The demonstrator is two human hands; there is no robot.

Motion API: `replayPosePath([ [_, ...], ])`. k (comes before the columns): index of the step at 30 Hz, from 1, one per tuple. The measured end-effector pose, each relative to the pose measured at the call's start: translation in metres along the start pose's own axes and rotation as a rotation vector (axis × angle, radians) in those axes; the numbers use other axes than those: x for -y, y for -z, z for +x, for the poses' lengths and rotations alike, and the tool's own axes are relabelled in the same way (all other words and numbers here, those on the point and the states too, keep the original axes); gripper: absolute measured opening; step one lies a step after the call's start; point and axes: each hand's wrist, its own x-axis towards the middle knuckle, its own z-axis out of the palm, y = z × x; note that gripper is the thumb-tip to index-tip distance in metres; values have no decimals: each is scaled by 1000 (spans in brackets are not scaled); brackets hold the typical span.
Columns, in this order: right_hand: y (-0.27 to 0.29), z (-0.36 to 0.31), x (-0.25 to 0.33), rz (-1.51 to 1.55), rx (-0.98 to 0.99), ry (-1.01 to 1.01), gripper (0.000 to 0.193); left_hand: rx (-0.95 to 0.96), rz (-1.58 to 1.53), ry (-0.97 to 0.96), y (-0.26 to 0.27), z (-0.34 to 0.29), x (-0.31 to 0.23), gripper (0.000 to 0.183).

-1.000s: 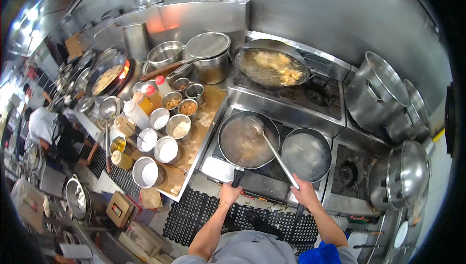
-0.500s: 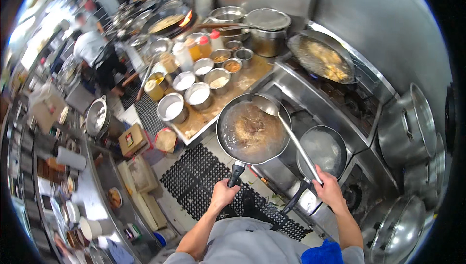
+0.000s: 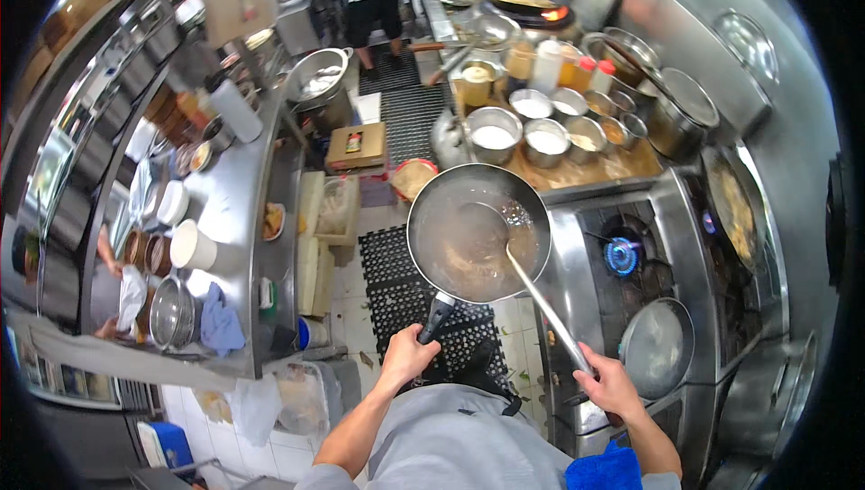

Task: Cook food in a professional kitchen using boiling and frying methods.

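Wearing one shirt, pale grey, plain, loose in cut, creasing softly across the front and bulging into broad folds. Showing two short sleeves in matching grey: left sleeve, right sleeve, partly running out of view at the lower edge. Leaving bare one left forearm and one right forearm, along with one left hand and one right hand. Carrying one cloth, bright blue, rumpled, soft-edged, lying just beside the right sleeve. Also displaying small dark patches along the shirt's upper edge, too small for identifying.
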Motion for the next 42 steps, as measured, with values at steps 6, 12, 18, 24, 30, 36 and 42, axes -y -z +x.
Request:
replayPosePath([
  [6,-41,35,55,322,372,-243,55,-149,-81,50,58,-2,51,29],
  [12,-85,73,130,428,529,-317,49,-237,-149,89,105,5,100,33],
  [18,-111,123,178,706,763,-457,41,-349,-145,75,148,5,129,28],
  [24,-119,173,224,760,917,-467,38,-394,-275,178,184,-3,137,32],
  [30,-106,236,276,601,979,-315,44,-493,-400,250,202,-3,132,35],
  [36,-79,316,339,476,1068,-240,50,-604,-536,324,210,5,91,31],
  [42,-58,397,407,350,1278,-149,51,-742,-819,450,199,20,46,22],
])
